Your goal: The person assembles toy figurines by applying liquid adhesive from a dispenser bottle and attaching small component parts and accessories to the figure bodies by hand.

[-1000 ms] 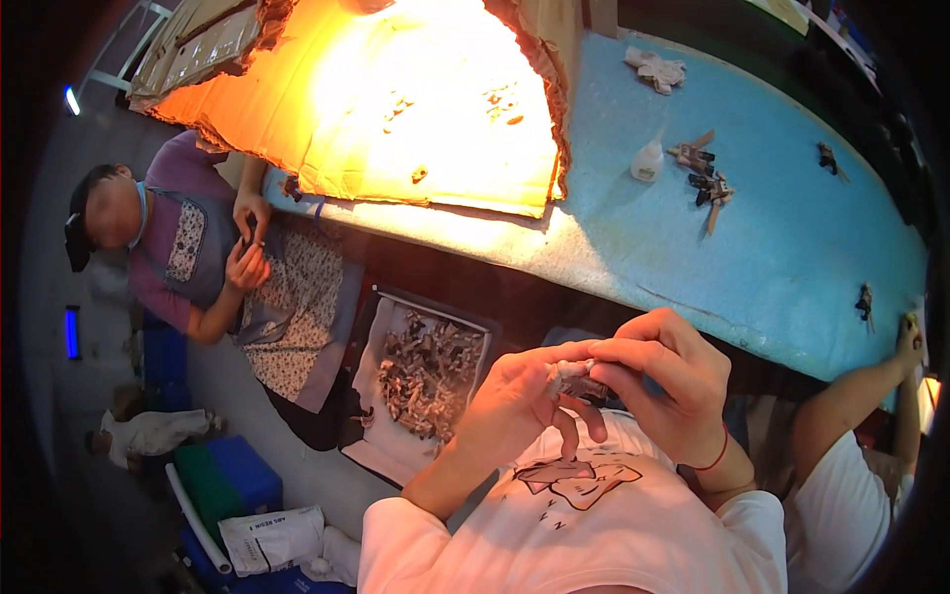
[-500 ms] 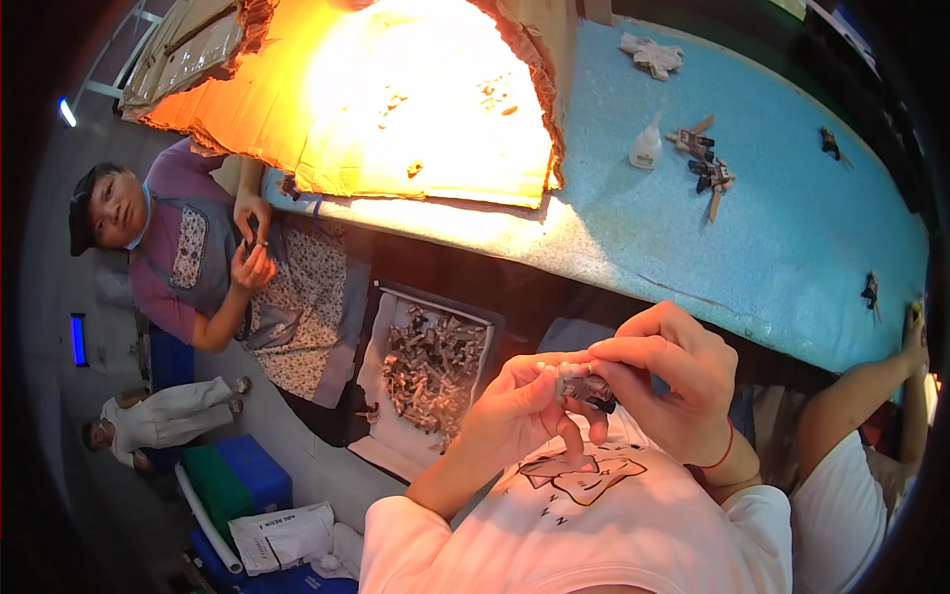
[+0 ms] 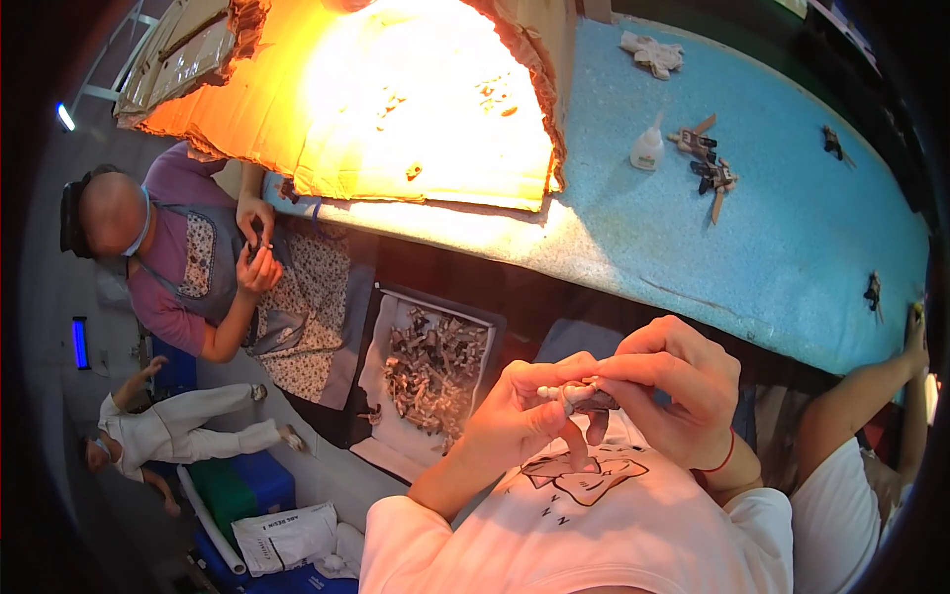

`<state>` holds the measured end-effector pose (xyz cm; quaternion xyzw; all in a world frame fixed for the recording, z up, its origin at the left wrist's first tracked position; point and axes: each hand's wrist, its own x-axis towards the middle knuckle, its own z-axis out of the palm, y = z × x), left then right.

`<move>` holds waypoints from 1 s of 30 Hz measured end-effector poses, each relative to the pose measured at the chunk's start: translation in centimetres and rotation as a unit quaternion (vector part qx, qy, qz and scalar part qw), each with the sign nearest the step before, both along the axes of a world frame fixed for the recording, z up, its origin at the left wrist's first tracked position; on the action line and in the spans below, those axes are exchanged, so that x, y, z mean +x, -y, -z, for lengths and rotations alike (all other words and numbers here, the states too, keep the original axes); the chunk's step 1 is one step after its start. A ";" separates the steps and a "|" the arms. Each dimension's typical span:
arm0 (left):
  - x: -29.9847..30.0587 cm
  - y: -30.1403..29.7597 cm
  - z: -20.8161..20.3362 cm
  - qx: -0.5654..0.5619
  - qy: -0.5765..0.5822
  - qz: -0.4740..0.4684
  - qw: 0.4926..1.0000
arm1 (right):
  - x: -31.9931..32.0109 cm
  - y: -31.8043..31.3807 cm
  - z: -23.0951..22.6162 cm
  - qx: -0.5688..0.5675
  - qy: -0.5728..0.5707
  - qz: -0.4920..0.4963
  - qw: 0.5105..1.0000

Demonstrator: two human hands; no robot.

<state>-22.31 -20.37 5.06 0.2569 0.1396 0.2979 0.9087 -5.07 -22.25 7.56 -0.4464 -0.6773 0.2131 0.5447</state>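
I watch both bare hands meet in front of the wearer's white shirt (image 3: 584,540), on the near side of the blue tabletop (image 3: 633,233). The left hand (image 3: 520,406) grips a small grey-brown piece (image 3: 576,395) between thumb and fingers, with the piece's whitish tip poking out on the left. The right hand (image 3: 683,381) pinches the same piece from the right, thumb and forefinger closed on it; much of it is hidden behind the fingers, so I can't make out its full shape. It is held up, well apart from the tabletop.

To the left of the hands I see a white-lined tray (image 3: 393,450) heaped with small brown and grey parts (image 3: 427,371). On the tabletop, far and to the left, torn cardboard (image 3: 223,114) sits under a glaring light. Right of it stand a white bottle (image 3: 647,148) and, just beside that, two small figures (image 3: 714,178), with a crumpled white cloth (image 3: 653,54) farther back. Two dark pieces (image 3: 873,292) lie well apart toward the right edge. On the left, a co-worker in an apron (image 3: 178,247) holds something small and dark in both hands; another person's forearm (image 3: 856,401) reaches the tabletop at right.
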 end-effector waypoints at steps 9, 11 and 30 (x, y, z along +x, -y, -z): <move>0.2 0.2 -0.4 0.026 0.001 -0.026 0.999 | 0.3 0.2 0.1 0.004 0.016 -0.022 1.000; 0.2 0.4 -0.5 0.025 -0.005 -0.043 0.999 | 0.2 0.1 -0.1 -0.017 0.014 -0.034 0.999; 2.1 0.4 0.8 0.158 -0.099 -0.175 0.967 | -0.7 1.2 2.3 -0.173 -0.300 -0.043 0.937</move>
